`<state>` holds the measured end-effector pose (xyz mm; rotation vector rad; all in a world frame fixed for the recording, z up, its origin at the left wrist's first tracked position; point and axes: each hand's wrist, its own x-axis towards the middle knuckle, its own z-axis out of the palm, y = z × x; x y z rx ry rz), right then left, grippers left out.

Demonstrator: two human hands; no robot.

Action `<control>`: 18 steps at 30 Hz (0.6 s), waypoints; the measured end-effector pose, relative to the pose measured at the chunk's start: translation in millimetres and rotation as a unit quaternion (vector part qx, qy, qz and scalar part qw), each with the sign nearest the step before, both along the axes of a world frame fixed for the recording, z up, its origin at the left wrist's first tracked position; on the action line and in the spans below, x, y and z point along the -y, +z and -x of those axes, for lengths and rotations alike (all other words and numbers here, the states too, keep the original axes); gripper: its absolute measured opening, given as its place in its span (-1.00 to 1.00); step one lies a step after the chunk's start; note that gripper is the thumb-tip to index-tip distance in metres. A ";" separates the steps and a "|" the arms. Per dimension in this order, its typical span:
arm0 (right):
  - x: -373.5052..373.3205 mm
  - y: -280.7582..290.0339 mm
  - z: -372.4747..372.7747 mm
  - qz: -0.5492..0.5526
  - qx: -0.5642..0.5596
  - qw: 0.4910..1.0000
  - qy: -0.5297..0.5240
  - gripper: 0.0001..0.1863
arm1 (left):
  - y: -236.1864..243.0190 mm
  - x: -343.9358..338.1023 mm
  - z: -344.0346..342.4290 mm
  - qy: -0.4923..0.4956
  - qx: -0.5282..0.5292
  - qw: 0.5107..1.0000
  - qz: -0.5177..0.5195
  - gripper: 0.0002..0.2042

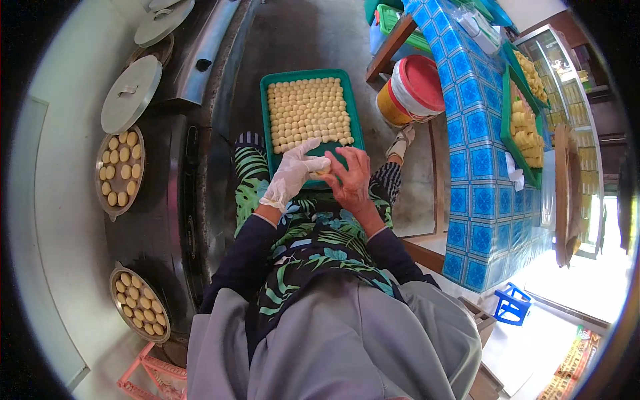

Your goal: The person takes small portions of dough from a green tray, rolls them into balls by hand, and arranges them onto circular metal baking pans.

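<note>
A green tray [356,110] lies across my lap, with tight rows of small pale-yellow dough balls [308,110] filling its far part. Over the near part of the tray, my hands meet. My left hand [291,175], in a thin white glove, is closed with its fingertips around a small dough ball [323,171]. From the other side my bare right hand [351,180] presses its bent fingers on the same piece. Most of that dough ball is hidden by the fingers.
To the left, two round pans [137,170] [165,335] of round dough pieces sit on a dark stove [143,230], near metal lids [131,95]. At right stand a red-lidded bucket [421,83] and a blue-checked table [483,170] bearing green trays [507,120] of yellow pieces.
</note>
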<state>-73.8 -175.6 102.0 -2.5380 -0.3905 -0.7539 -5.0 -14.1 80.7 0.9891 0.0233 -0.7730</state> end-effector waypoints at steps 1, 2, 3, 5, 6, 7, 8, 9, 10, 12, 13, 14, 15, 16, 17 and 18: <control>-1.7 -1.4 1.0 -0.001 -0.003 1.000 0.005 -0.63 | -0.4 0.3 0.8 0.000 0.013 1.000 -0.022 -0.25; -1.1 -2.2 1.4 0.000 -0.004 1.000 0.010 -0.61 | 3.0 2.1 0.5 0.000 0.027 0.999 -0.044 -0.24; 1.3 -6.9 1.3 0.001 -0.004 1.000 0.009 -0.61 | 6.5 3.4 0.2 -0.001 0.028 0.999 -0.043 -0.24; 4.0 -23.6 0.3 -0.259 -0.094 0.959 0.060 -0.59 | 14.0 2.2 0.2 -0.015 0.011 1.000 -0.022 -0.29; 3.4 -32.7 2.2 -0.260 -0.095 0.959 0.061 -0.59 | 15.3 2.1 0.6 -0.014 0.010 1.000 -0.023 -0.29; 2.0 -41.9 4.7 -0.430 -0.168 0.886 0.056 -0.49 | 16.5 2.7 0.9 -0.018 0.007 0.999 -0.028 -0.31; -1.0 -44.0 5.3 -0.582 -0.235 0.777 0.050 -0.38 | 16.6 2.2 0.6 -0.021 0.004 0.999 -0.033 -0.34; -2.5 -45.6 5.1 -0.582 -0.235 0.776 0.051 -0.38 | 15.1 1.6 0.2 -0.020 0.003 0.999 -0.033 -0.34; -3.5 -47.2 4.6 -0.598 -0.248 0.761 0.045 -0.30 | 12.6 1.2 -0.2 -0.022 -0.013 1.000 -0.012 -0.36; -4.4 -48.3 3.8 -0.614 -0.260 0.744 0.039 -0.22 | 7.3 1.6 -0.8 -0.024 -0.030 0.999 0.010 -0.38; -4.9 -48.8 3.3 -0.618 -0.259 0.741 0.045 -0.22 | 4.7 2.2 -1.0 -0.014 -0.066 0.997 0.030 -0.40; -4.1 -49.3 2.9 -0.622 -0.257 0.738 0.051 -0.22 | 3.2 3.6 -1.2 -0.005 -0.102 0.994 0.050 -0.42; -3.6 -49.7 2.4 -0.621 -0.257 0.738 0.050 -0.22 | 1.8 4.3 -0.8 -0.006 -0.102 0.993 0.051 -0.42; -3.2 -50.2 1.8 -0.622 -0.265 0.735 0.044 -0.22 | 0.5 4.5 0.1 -0.004 -0.085 0.995 0.044 -0.45; -3.4 -49.9 1.5 -0.623 -0.272 0.732 0.039 -0.22 | 1.8 4.8 1.3 -0.003 -0.068 0.997 0.037 -0.47; -3.7 -49.5 1.6 -0.623 -0.272 0.732 0.039 -0.22 | 3.1 6.2 3.0 -0.003 -0.068 0.997 0.037 -0.47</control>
